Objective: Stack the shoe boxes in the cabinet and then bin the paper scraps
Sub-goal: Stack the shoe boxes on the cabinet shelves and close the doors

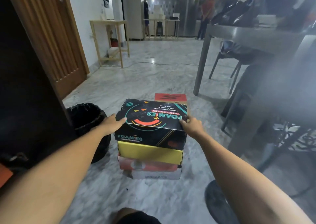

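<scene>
Black Foamies box (150, 119), topmost, gripped at both ends by left hand (112, 123) and right hand (192, 125); best lifted level.

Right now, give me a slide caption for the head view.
Both hands, left and right, grip the black box topping a floor stack, bin at left.

Open marble floor (150, 73) ahead beyond the box stack (150, 138); hemmed left by black bin (87, 119) and dark cabinet (25, 87), right by table legs (200, 66).
</scene>
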